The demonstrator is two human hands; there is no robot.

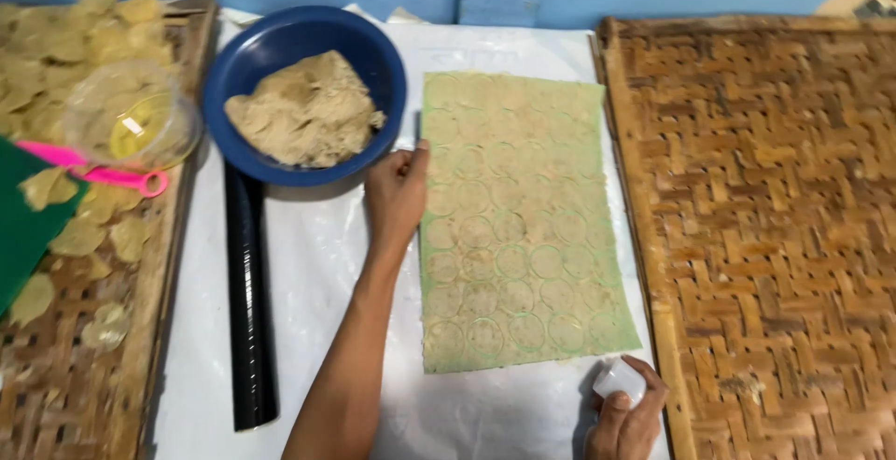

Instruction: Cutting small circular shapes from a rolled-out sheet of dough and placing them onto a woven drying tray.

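A thin rolled sheet of pale dough lies on a green mat, marked all over with several rows of pressed circles. My left hand rests on the sheet's left edge, fingers curled against it, beside a blue bowl. My right hand sits below the sheet's lower right corner, closed around a small white round cutter. The blue bowl holds a lump of scrap dough.
A black rolling pin lies left of my left arm on white plastic sheeting. A woven bamboo tray stands at right. Another bamboo tray at left carries dough discs, a clear container and a pink-handled tool.
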